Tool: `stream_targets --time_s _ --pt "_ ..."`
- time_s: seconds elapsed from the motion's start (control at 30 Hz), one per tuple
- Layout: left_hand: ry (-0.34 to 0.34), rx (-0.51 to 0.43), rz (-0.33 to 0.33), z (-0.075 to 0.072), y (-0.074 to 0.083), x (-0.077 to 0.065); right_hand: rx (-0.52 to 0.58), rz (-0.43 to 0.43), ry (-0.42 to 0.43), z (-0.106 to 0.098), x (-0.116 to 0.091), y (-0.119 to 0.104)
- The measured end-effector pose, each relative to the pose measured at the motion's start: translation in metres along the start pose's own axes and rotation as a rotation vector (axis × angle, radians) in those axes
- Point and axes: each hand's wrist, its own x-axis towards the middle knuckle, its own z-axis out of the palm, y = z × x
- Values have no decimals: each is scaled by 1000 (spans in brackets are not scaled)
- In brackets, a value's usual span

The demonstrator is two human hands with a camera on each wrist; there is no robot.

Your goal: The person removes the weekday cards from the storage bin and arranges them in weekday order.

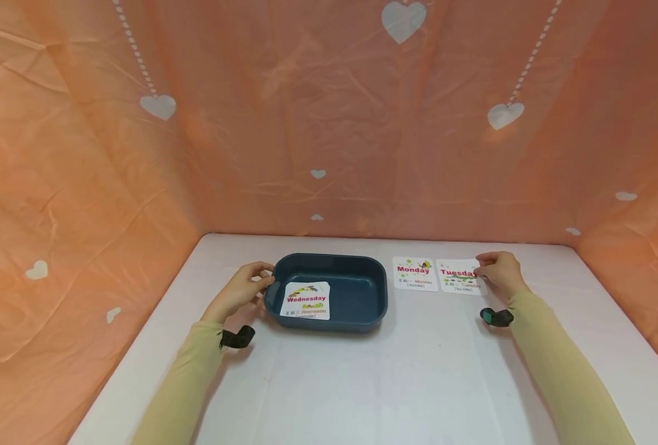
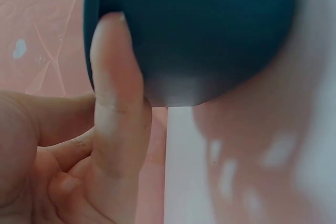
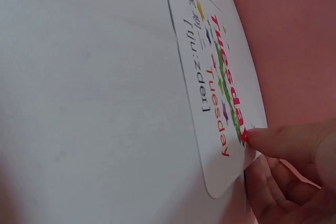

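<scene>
At its left end, a dark blue plastic basin [image 1: 357, 322] is held by my left hand [image 1: 241, 289]. The thumb [image 2: 116, 61] lies along the outer wall near the rim in the left wrist view. Inside the basin a Wednesday card [image 1: 307, 301] leans, tilted against the near wall. To the right, my right hand [image 1: 501, 273] pinches the right edge of a Tuesday card [image 1: 458, 276], its thumb [image 3: 278, 140] on the printed face beside the last letter. Left of that card lies a Monday card [image 1: 415, 274], nearly touching it.
The white table [image 1: 362, 389] extends toward me in front of the basin and cards. An orange curtain [image 1: 284, 136] with white hearts hangs behind the table and along both sides. A small black wrist camera [image 1: 239, 337] sits at my left cuff, another [image 1: 497, 317] at my right.
</scene>
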Motion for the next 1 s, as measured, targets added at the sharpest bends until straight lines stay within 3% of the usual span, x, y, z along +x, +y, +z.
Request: stream_targets --time_s 0.33,0.73,1.0 --pt "-3 7 -4 1 3 1 -26 -12 17 -1 -7 -7" --pt "12 20 -1 1 0 -1 -84 -45 -22 -4 -8 -6" --pt "17 10 -2 2 0 -2 44 -98 -17 -12 -9 -10"
